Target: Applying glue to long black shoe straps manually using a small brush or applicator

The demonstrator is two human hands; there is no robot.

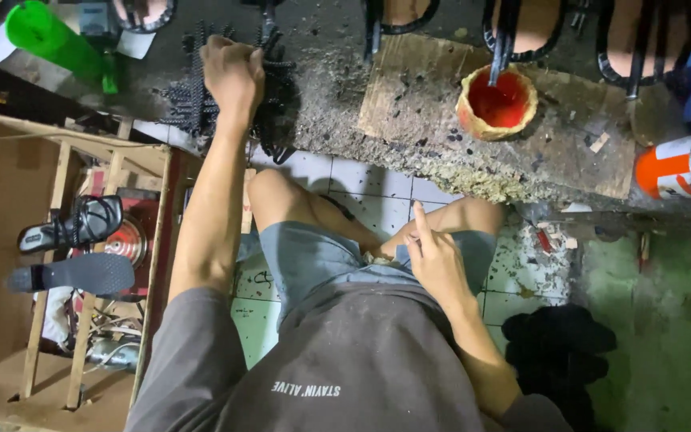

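We look down past our own knees at a low, grimy counter [337, 112], and the relation that matters is between our left hand [233, 72] and the heap of black sandal straps [189, 100] piled at the counter's left end. The left arm is stretched almost straight out from the shoulder, and the hand sits right on top of that heap, fingers curled down in a closed fist among the straps; it seems to have hold of one or more of them, though we cannot tell exactly which piece. The heap spreads to both sides of the fist and a little toward us, spilling over the counter's near edge, so the straps lie directly under and around the hand rather than ahead of it. Our right hand [433, 256] is well apart from all this, resting low over the lap with the forefinger raised and the other fingers loosely folded; it holds nothing that we can see. The left hand is thus much the nearer one to the straps. Further right on the counter stands a small pot of red glue [496, 104] with a brush handle [499, 52] in it (beyond it, unfinished sandal soles [533, 28] line the far edge), out of reach of either hand as they lie.
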